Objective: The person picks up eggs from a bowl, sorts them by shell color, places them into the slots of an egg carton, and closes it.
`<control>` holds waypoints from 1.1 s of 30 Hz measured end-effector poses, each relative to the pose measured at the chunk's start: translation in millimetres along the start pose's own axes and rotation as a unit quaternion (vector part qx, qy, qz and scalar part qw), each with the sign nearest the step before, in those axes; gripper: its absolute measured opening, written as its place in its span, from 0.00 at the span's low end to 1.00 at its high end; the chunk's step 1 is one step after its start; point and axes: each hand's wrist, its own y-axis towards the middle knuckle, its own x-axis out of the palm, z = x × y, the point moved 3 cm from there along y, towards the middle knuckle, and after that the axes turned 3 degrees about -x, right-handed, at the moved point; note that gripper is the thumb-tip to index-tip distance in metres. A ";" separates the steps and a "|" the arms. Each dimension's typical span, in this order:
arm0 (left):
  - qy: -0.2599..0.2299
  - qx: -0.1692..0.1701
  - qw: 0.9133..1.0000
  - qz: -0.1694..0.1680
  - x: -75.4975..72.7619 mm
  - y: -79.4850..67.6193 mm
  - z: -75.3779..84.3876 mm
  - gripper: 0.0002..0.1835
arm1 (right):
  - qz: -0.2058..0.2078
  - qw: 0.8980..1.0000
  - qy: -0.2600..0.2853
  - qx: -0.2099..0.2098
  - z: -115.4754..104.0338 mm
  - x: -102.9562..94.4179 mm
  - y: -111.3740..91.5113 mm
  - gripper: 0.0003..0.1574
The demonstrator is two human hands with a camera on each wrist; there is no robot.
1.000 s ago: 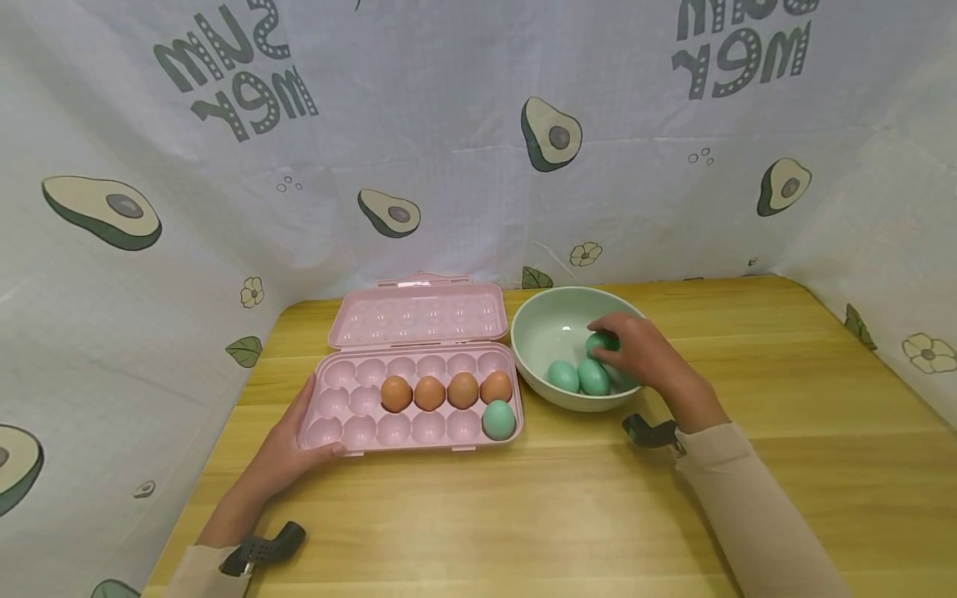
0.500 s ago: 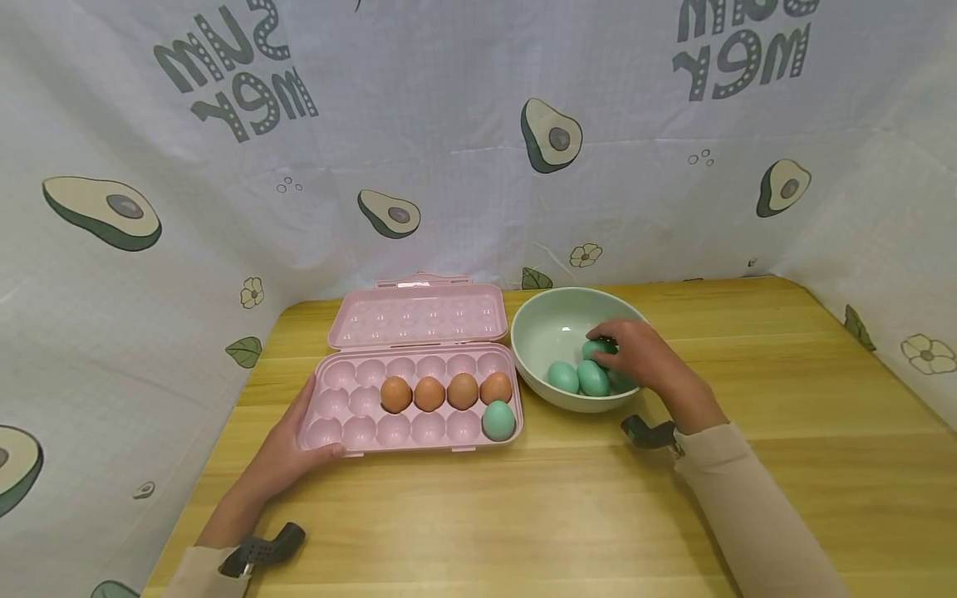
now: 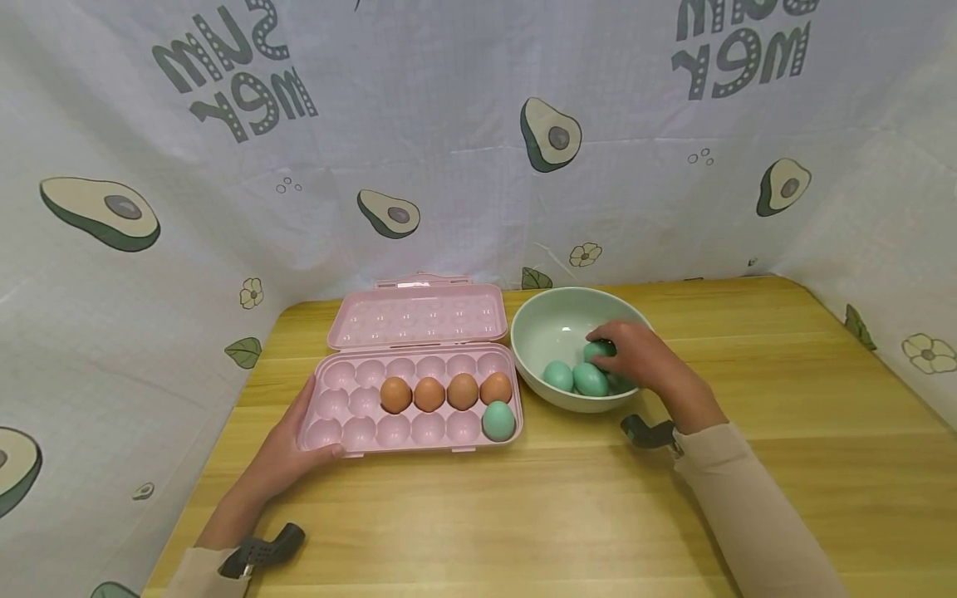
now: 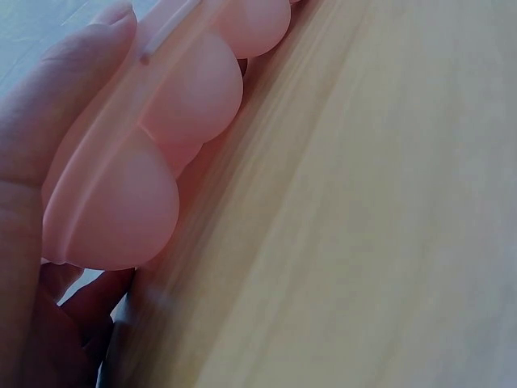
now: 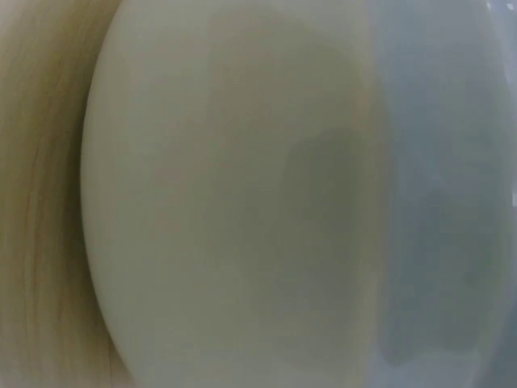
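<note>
A pink egg tray [image 3: 409, 432] lies with its lid folded back. Its middle row carries several brown eggs [image 3: 429, 394], and a green egg [image 3: 498, 421] sits in the front right cup. My left hand [image 3: 287, 440] holds the tray's left end, thumb at the front edge; the left wrist view shows the thumb [image 4: 65, 89] against the rim, above the rounded cups. Inside the pale green bowl [image 3: 549, 320], my right hand [image 3: 635, 353] pinches another green egg [image 3: 595, 352]. Two more green eggs [image 3: 591, 379] lie below it. The right wrist view shows just the bowl's outer wall [image 5: 226, 202].
The open lid [image 3: 419, 316] reaches back toward a hanging cloth [image 3: 463, 166] printed with avocados. The bowl stands close to the tray's right side. Wooden tabletop [image 3: 478, 523] extends in front and to the right.
Over the last second the egg at my right fingers has shifted slightly left and down. The two eggs below have slid a little left. My left hand and the tray stay put.
</note>
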 end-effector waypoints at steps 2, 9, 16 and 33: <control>-0.001 0.000 1.000 0.000 0.0 0.3 0.1 0.62 | -0.003 1.000 -0.003 -0.001 0.2 0.5 0.2 0.19; -0.004 0.002 1.000 -0.003 0.9 1.7 -0.7 0.63 | -0.014 1.000 -0.007 0.008 1.3 2.1 0.2 0.20; -0.003 0.001 1.000 -0.002 0.7 1.2 0.6 0.63 | -0.015 1.000 -0.010 0.007 2.0 2.7 0.6 0.19; -0.002 -0.003 1.000 -0.002 0.8 0.0 1.5 0.63 | -0.005 1.000 0.002 0.012 -1.1 0.0 -0.9 0.18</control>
